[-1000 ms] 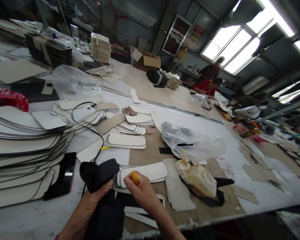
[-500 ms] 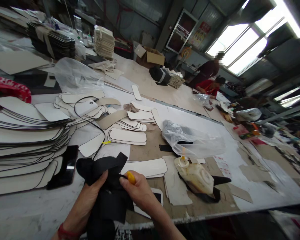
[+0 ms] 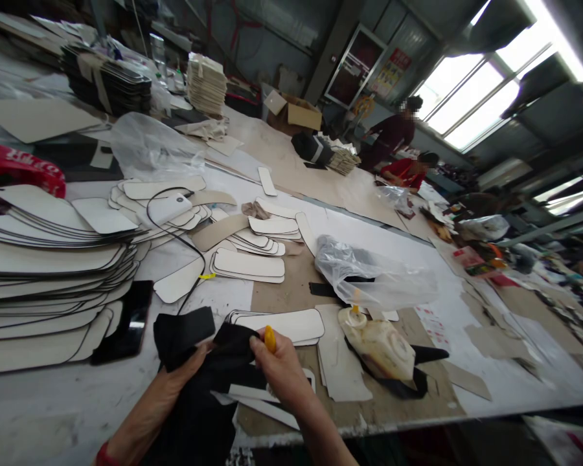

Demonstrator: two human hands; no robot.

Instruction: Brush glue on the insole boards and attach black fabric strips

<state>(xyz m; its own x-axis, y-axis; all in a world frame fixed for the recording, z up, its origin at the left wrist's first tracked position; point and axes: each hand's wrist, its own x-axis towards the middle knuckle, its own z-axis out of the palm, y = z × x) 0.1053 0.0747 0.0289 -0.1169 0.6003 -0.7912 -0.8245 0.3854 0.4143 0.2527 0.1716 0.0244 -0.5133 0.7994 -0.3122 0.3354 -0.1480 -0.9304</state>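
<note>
Left hand (image 3: 187, 370) pinches black fabric (image 3: 184, 333), which rises toward 11 o'clock; right hand (image 3: 282, 369), at 3 o'clock of it, grips a yellow-handled tool (image 3: 269, 338) and the fabric's near edge.

The head camera is looking forward and down, tilted. It is sitting close over the near edge of the worktable (image 3: 53, 414), facing along it toward the windows (image 3: 471, 97).

Both forearms are showing bare, no sleeves. Left hand (image 3: 187, 370) is wearing a red band at the wrist; right hand (image 3: 282, 369) is wearing nothing.
</note>
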